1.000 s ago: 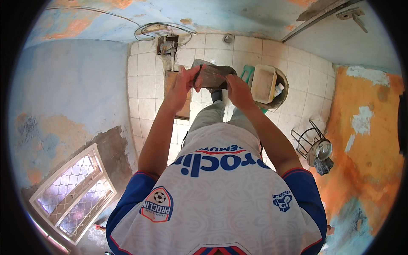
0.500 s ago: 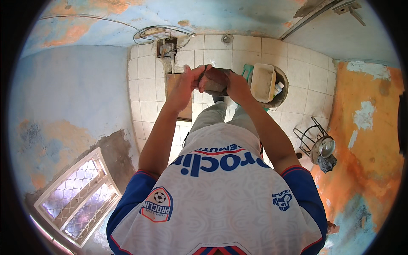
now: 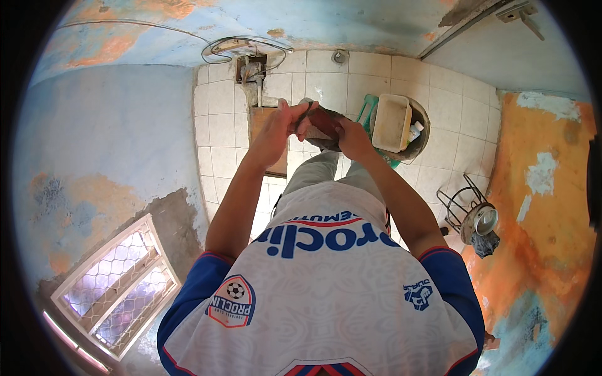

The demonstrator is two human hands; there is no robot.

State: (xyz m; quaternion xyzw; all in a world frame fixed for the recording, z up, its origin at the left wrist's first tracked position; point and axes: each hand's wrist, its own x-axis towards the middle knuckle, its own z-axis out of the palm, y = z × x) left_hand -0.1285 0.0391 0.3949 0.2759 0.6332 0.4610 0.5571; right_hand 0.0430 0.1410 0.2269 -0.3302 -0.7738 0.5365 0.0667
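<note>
Tiled floor in pale squares beneath the hands, patchy blue wall beyond them. Held up in mid-air between both hands, a dark flat piece with a reddish-brown face: gripped at its left end by the left hand, pinched at its right edge between thumb and fingers of the right hand. Impossible to tell the kind of piece, or the reach of the left fingers underneath. Judged a holding-and-adjusting step; would call next for keeping one end firm while regripping the other. Partly hidden behind the left hand, a brown board. Just right of the right hand, a green frame and a round tub, with a cream rectangular container set in it. Farther out, well right of both hands and nearer the body, a metal-legged stool with a pale bowl and a dark bag.
</note>
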